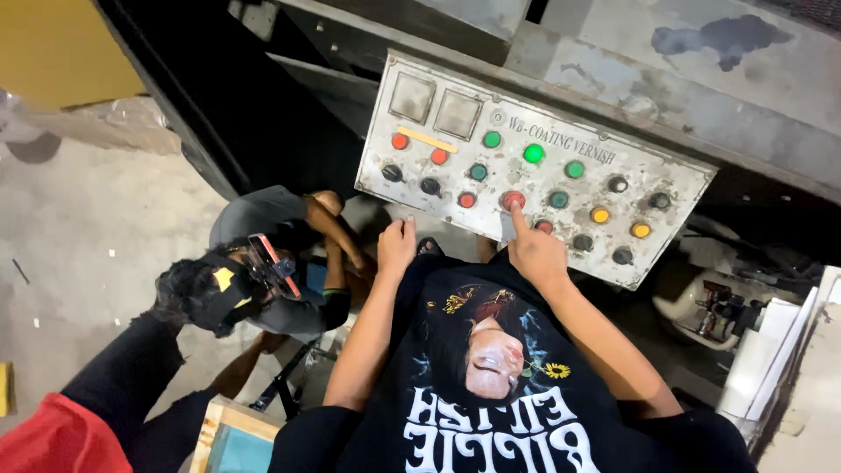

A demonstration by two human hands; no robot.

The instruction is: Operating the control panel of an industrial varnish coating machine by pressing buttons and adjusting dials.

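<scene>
The person's right hand [536, 252] is reaching up to a worn grey control panel [534, 166], its index finger stretched out and pressing a red push button [513, 200] in the lower middle row, the other fingers curling in. The left hand [396, 245] is hovering just below the panel's bottom edge, loosely curled and holding nothing. Beside them, another person [263, 280] is crouching on the concrete floor [88, 219].
</scene>
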